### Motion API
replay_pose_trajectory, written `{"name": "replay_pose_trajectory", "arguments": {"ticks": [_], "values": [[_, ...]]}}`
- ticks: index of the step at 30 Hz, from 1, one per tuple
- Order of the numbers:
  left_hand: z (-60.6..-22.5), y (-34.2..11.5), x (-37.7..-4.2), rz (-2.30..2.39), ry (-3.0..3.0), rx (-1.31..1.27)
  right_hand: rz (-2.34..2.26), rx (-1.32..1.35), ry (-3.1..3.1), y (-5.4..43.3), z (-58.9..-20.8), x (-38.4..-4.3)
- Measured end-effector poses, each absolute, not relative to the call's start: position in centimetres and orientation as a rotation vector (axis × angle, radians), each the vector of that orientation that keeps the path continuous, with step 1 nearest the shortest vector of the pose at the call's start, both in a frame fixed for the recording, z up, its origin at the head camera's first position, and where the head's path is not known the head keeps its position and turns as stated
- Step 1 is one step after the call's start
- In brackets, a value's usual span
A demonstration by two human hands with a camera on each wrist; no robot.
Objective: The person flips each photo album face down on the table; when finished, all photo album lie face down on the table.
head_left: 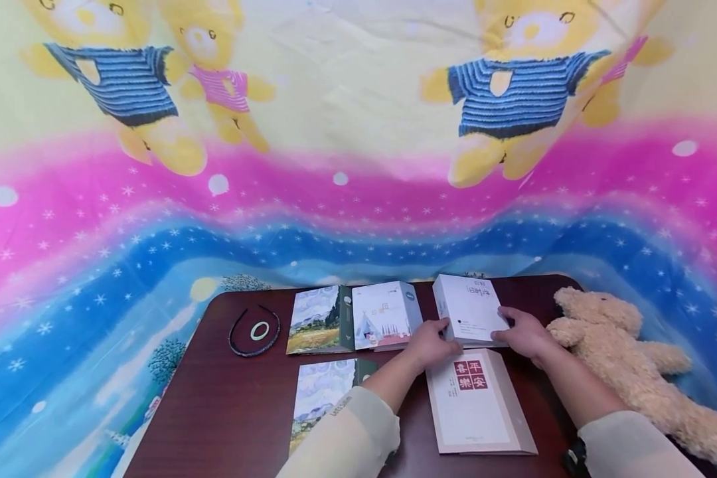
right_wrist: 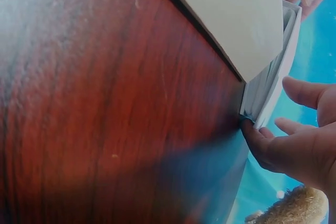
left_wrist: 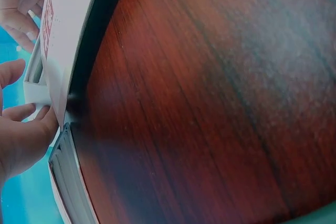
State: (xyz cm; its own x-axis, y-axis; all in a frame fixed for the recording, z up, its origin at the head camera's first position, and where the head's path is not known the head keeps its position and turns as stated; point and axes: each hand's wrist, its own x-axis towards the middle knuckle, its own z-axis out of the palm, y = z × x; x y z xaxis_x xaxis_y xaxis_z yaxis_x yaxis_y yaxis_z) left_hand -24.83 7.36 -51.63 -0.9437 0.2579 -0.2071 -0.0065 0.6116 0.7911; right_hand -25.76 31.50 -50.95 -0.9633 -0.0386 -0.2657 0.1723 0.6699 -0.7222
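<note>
A thick white book (head_left: pixel 471 307) with dark print lies at the back right of the table, held between both hands. My left hand (head_left: pixel 430 344) grips its left side near the lower corner. At the lower right corner, my right hand (head_left: pixel 524 333) holds it, the fingertips (right_wrist: pixel 252 127) under its edge in the right wrist view. Just in front lies a cream book (head_left: pixel 472 418) with a red square of characters. To the left is a white book with a tent picture (head_left: pixel 382 315), beside a landscape-painting book (head_left: pixel 315 318). A similar painted book (head_left: pixel 319 392) lies nearer, partly hidden by my left sleeve.
On the left of the dark wooden table (head_left: pixel 215 398) lie a black headband (head_left: pixel 232 342) and a pale ring (head_left: pixel 259 330) inside its curve. A beige plush bear (head_left: pixel 627 358) lies along the right edge. A printed cloth (head_left: pixel 346 219) hangs behind the table.
</note>
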Motion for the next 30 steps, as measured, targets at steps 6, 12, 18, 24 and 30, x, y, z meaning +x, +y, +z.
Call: {"name": "replay_pose_trajectory", "arguments": {"ticks": [6,12,18,24,30], "values": [[-51.8,7.4,-24.8,1.261,2.532,0.196,-1.184,0.122,2.628,31.4,-51.6,-25.9],[-52.2,7.3,-24.9,1.279,2.525,0.174,-1.187,0.135,2.622,31.1,-51.8,-26.0],[-52.2,7.2,-24.9,1.330,2.520,0.168,-1.185,0.139,2.622,30.9,-51.7,-26.2],[-51.9,7.3,-24.9,1.340,2.532,0.188,-1.207,0.151,2.606,31.1,-51.9,-26.3],[-51.4,7.5,-24.6,1.361,2.529,0.190,-1.231,0.176,2.588,31.4,-52.2,-26.3]]}}
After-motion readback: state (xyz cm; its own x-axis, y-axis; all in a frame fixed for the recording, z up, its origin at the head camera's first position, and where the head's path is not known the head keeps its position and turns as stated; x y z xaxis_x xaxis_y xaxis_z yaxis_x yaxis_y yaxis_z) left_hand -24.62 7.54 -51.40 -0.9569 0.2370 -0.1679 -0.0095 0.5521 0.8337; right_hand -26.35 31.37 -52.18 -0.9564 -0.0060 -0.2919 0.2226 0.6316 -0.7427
